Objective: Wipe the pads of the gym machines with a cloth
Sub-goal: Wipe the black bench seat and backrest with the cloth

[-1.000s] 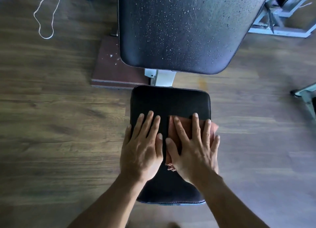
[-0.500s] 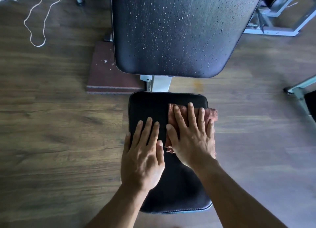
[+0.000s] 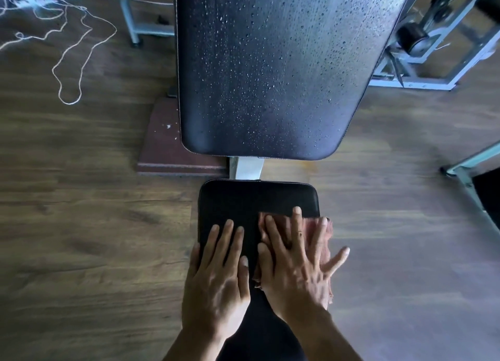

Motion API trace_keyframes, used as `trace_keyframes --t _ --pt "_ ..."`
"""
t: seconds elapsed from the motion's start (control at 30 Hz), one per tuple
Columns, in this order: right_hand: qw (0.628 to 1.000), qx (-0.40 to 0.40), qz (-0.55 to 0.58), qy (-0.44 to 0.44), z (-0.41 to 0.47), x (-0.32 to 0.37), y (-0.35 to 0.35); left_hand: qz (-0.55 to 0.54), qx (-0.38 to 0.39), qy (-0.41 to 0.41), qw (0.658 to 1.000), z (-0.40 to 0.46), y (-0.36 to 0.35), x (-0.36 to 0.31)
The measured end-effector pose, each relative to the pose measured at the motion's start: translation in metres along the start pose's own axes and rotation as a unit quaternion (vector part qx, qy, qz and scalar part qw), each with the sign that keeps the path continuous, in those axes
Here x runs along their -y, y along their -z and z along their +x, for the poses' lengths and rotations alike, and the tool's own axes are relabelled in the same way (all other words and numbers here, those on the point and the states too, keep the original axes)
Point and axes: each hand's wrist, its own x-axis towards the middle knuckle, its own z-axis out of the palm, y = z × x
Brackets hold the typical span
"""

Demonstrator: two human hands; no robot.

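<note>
A black seat pad [image 3: 243, 201] lies below me, with a long black back pad [image 3: 270, 71] beyond it, covered in water droplets. My right hand [image 3: 295, 268] lies flat with spread fingers on a reddish-brown cloth [image 3: 311, 225], pressing it onto the right side of the seat pad. The cloth's edge hangs over the pad's right rim. My left hand [image 3: 219, 279] rests flat on the left side of the seat pad, fingers together, holding nothing.
A white metal post [image 3: 247, 168] joins the two pads. A reddish-brown floor mat [image 3: 162, 149] lies left of the post on the wooden floor. White string [image 3: 70, 62] loops at the far left. Pale metal machine frames [image 3: 422, 71] stand at the right, another frame leg [image 3: 465, 168] nearer.
The view has tilted up, showing more of the back pad. My right hand has slid the cloth back toward me and to the right, fingers now spread. My left hand stays flat on the pad.
</note>
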Motion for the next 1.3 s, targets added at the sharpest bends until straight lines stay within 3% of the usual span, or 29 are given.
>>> trace_keyframes --t 0.17,0.33,0.53,0.7,0.87,0.97,1.17,1.23,1.3 --pt "1.0 0.011 0.016 0.02 -0.003 -0.007 -0.001 0.016 0.001 -0.004 1.0 0.001 0.0 0.001" --pt "0.988 -0.111 0.093 0.055 -0.004 -0.011 -0.007 0.047 0.003 -0.008 0.999 0.002 0.005 -0.003" --pt "0.966 -0.092 0.203 0.134 0.029 -0.023 0.017 0.069 -0.031 -0.054 0.996 0.043 0.032 -0.005" --pt "0.903 -0.212 0.34 0.153 0.08 0.004 0.097 0.001 -0.139 -0.123 0.983 0.098 0.078 -0.018" --pt "0.815 -0.349 0.446 0.127 0.113 0.024 0.189 -0.057 -0.29 -0.207 0.933 0.176 0.144 -0.033" --pt "0.744 -0.426 0.487 0.167 0.135 0.024 0.237 -0.053 -0.366 -0.241 0.897 0.219 0.189 -0.047" --pt "0.672 -0.591 0.355 0.271 0.181 0.031 0.318 0.043 -0.462 -0.198 0.863 0.279 0.259 -0.064" --pt "0.692 -0.619 0.276 0.251 0.198 0.032 0.333 0.073 -0.462 -0.167 0.868 0.287 0.26 -0.063" --pt "0.754 -0.599 0.169 0.211 0.219 0.032 0.335 0.106 -0.459 -0.151 0.869 0.295 0.251 -0.059"
